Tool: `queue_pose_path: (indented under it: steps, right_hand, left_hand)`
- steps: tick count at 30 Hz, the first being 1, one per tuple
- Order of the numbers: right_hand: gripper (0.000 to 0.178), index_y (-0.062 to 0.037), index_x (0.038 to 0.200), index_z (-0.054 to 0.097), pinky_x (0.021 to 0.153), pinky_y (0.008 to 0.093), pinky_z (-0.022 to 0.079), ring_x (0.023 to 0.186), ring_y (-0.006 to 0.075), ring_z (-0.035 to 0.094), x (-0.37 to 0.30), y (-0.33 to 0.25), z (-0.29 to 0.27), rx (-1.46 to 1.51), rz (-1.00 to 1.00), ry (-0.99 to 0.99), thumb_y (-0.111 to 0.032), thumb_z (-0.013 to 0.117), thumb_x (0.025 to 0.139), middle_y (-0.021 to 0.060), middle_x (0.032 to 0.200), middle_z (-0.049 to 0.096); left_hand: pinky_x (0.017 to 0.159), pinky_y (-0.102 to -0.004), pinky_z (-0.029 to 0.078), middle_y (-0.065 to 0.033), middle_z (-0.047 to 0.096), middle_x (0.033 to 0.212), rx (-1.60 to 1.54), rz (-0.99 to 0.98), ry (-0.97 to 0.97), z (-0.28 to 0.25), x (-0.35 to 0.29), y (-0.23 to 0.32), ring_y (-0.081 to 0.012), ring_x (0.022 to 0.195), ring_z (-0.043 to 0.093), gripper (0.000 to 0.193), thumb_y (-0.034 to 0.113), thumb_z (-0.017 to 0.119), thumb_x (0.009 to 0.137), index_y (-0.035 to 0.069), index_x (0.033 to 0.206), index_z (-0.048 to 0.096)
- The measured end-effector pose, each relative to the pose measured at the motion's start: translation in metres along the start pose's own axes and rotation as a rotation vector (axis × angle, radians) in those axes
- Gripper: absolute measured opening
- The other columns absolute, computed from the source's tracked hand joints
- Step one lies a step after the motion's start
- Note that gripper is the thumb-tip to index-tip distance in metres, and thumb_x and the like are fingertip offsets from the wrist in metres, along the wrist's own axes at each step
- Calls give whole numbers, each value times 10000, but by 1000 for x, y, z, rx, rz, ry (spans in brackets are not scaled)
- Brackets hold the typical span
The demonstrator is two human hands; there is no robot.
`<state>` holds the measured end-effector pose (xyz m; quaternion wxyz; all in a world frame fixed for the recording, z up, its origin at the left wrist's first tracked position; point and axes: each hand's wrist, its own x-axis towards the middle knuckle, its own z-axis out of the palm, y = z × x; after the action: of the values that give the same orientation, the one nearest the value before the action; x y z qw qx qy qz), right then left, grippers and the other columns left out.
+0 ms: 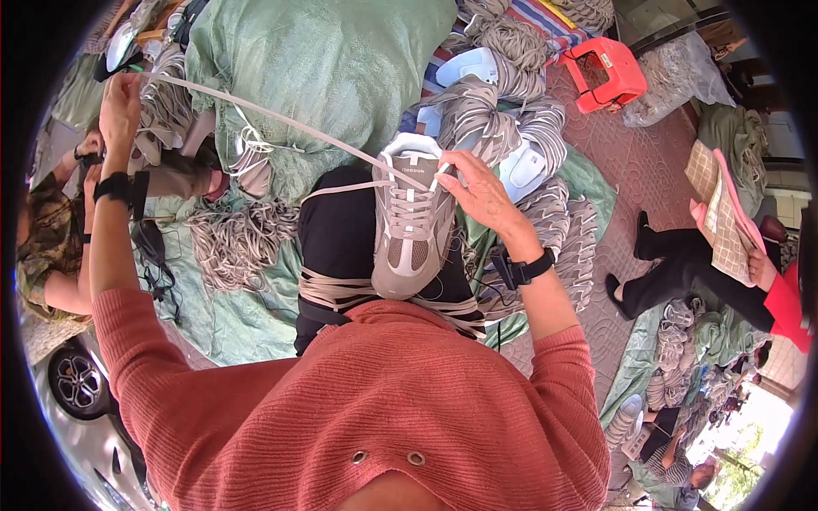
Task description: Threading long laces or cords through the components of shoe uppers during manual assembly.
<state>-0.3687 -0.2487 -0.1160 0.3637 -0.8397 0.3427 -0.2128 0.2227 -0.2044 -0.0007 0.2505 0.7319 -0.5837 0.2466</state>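
Observation:
A grey-beige sneaker (411,247) rests on my lap, toe toward me, its laces crossed through the lower eyelets. My left hand (122,106) is raised far out to the left, fingers pinched on the end of a flat beige shoelace (273,123). That lace runs taut from there to the upper part of the shoe. My right hand (477,189) grips the shoe's collar at its right side, thumb and fingers closed on the edge. A second lace end trails left from the shoe across my dark trouser leg. More beige laces (332,289) lie over my thighs.
A large green sack (307,77) stands ahead. Piles of grey sneakers (477,119) lie to the right, near a red plastic stool (605,75). A heap of laces (239,234) lies on a green sheet. Other people are at the left and right edges; a car wheel (78,381) shows lower left.

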Motion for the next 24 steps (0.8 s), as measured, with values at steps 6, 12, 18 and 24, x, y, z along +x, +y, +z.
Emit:
queue_pose_path:
  steps: [6,12,18,24]
  right_hand:
    - [181,-138,951,587,826,368,392,981,251,515,12,-27,-16,-339,-218,-41,-237,632,807,54,1019,539]
    - [79,-112,797,614,806,353,344,882,208,493,32,-48,-16,-443,-402,-257,-142,670,750,27,890,483]
    - [118,-107,710,548,806,314,288,815,175,483,37,-43,-6,-139,-272,-592,-146,651,752,9,781,468]
    - [135,-85,787,570,803,360,375,838,206,539,37,-43,-19,-74,-354,-502,-9,642,701,31,805,509]
  left_hand:
    - [638,-261,437,-21,595,829,-731,-405,-29,15,-31,59,-131,698,554,190,212,547,901,30,942,586]
    - [634,-257,417,-49,591,892,-1361,-751,-134,21,-49,100,-123,674,523,200,202,524,897,18,960,571]
    - [599,-255,397,-148,592,1141,-1748,-816,-377,28,-41,158,-123,625,416,163,188,469,892,65,788,494]
    - [582,-251,403,-208,554,1190,-2341,-725,-603,47,-31,149,-140,609,395,192,146,430,898,51,732,453]
